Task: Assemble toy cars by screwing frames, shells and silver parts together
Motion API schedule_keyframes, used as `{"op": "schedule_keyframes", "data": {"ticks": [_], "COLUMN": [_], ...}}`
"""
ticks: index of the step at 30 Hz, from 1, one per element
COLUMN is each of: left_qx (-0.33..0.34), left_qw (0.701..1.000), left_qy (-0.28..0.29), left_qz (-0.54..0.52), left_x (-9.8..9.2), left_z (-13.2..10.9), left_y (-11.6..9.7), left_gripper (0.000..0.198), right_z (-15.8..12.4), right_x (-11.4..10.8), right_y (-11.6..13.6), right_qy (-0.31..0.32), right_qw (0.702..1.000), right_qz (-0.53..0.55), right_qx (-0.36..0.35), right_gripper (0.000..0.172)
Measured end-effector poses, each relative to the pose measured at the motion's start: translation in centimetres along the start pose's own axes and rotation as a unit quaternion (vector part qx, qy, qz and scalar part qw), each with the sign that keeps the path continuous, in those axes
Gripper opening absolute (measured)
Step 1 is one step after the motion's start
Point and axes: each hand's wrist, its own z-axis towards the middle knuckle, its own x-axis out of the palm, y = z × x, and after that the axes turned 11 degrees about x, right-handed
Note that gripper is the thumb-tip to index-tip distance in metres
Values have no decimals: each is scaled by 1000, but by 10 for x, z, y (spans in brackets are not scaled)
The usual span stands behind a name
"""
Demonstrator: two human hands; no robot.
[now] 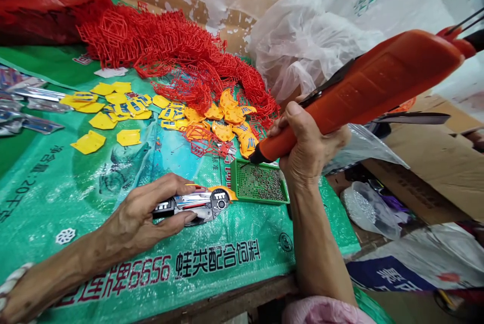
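My left hand (153,208) is closed around a toy car body (196,205) in silver, black and yellow, which lies on the green sheet. The fingers and thumb pinch it from both sides. In my right hand (306,145) is an orange electric screwdriver (370,92), tilted so its tip points down to the left. That tip is over the far left corner of a small green basket (247,194) full of tiny screws (268,183). The yellow end of the car body sits against or right beside the basket; which, I cannot tell.
Flat yellow pieces (88,141) and curved orange-yellow pieces (223,131) lie beyond my hands. Behind them is a long heap of red plastic frames (170,47). A white wheel-like piece (65,236) lies near my left forearm. A clear tub (370,208) stands at right.
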Motion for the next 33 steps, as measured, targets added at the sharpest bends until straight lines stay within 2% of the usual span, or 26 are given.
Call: {"op": "schedule_keyframes", "data": {"ticks": [14,19,26,33], "left_qx": [-11,-16,-19,-23], "left_qw": [1000,1000,1000,1000], "left_qy": [0,-6,-1,3], "left_qz": [-11,-6,-12,-7], "left_x": [-1,0,0,-1], "left_z": [2,2,1,3], "left_y": [-3,-2,-3,-3], "left_gripper": [24,23,25,23], "right_z": [0,-1,-4,0], "right_x": [0,1,4,5], "right_y": [-2,-4,3,4], "right_qy": [6,-1,24,8], "right_qw": [1000,999,1000,1000], "right_qz": [-26,-35,7,-10], "right_qx": [-9,-6,-6,-21], "right_gripper": [12,17,13,15]}}
